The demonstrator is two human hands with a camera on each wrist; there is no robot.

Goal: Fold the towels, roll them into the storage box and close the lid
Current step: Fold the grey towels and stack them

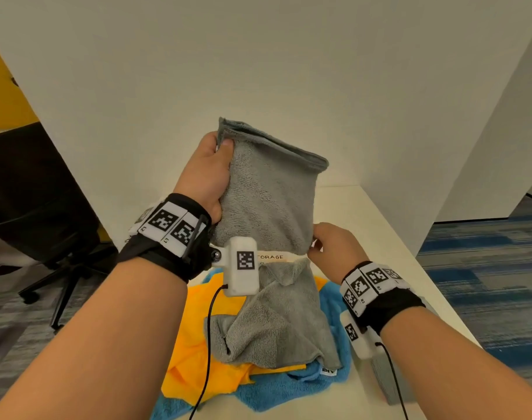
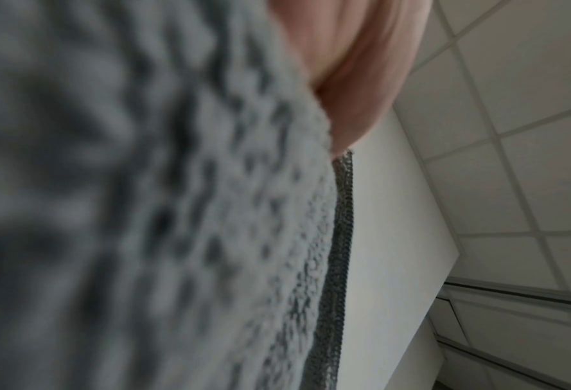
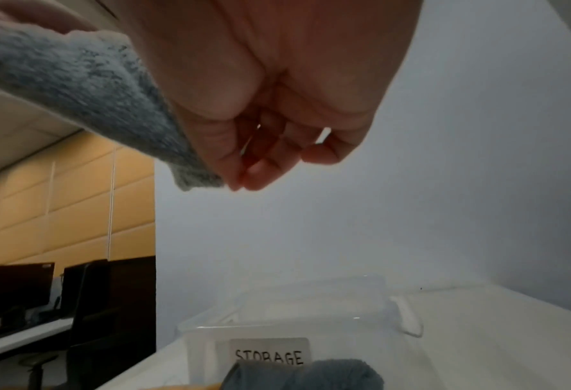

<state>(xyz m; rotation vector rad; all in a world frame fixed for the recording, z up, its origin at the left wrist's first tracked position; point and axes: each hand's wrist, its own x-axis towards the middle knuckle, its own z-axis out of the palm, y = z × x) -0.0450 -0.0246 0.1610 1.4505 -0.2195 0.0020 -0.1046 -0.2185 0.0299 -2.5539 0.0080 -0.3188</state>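
— Head view first: what has the person got hold of?

— A grey towel (image 1: 267, 201), held up above the table (image 1: 380, 207). The left hand (image 1: 208, 177) grips its upper left corner, thumb pressed on the front of the cloth and fingers curled behind. The right hand (image 1: 334, 247) pinches the towel's right edge lower down, thumb and fingers closed on the fabric.

— And the wrist cameras agree?

— The right wrist view shows the fingers (image 3: 230, 155) curled with the towel tucked against them. The left wrist view is mostly blurred grey pile and a stitched hem, so I can only say the hand looks closed on it.

— Where does the towel end?

— Its lower part droops onto a yellow towel (image 1: 198, 328) and a blue towel (image 1: 289, 389), which lie crumpled on the table.

— The storage box?

— Clear plastic, behind the hanging towel; its label (image 1: 271, 257) peeks out between the wrists. From the right wrist it (image 3: 277, 316) sits on the table.
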